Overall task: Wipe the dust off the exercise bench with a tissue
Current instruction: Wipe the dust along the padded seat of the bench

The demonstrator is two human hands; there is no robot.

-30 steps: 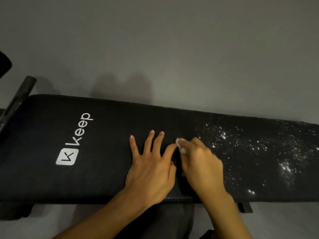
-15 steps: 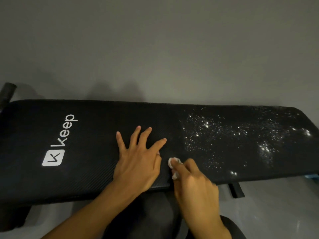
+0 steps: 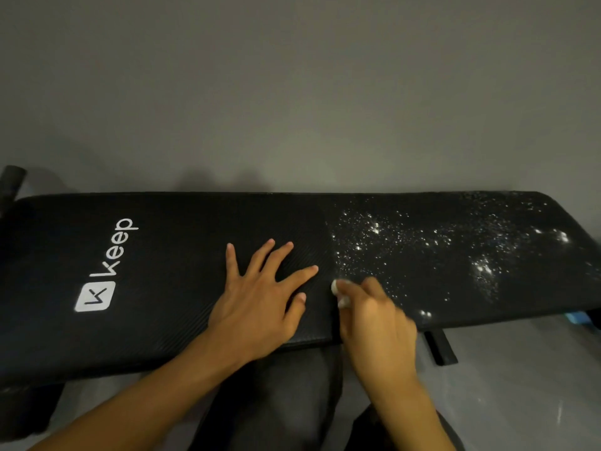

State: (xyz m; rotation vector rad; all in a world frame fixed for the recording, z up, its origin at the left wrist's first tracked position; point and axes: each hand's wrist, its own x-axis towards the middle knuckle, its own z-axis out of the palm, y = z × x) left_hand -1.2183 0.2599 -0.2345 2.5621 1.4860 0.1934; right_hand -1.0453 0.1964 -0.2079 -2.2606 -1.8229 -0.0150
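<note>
One exercise bench (image 3: 169, 265), one tissue (image 3: 335, 287), one left hand (image 3: 257, 307), one right hand (image 3: 379, 323)

The exercise bench (image 3: 162, 255) pad is matt, finely ribbed black padding; the tissue (image 3: 338, 292) looks like soft white paper.

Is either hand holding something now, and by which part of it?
The right hand grips a small white tissue, bunched and mostly covered by the hand; only one end shows. The left hand holds nothing and lies flat on the bench.
</note>
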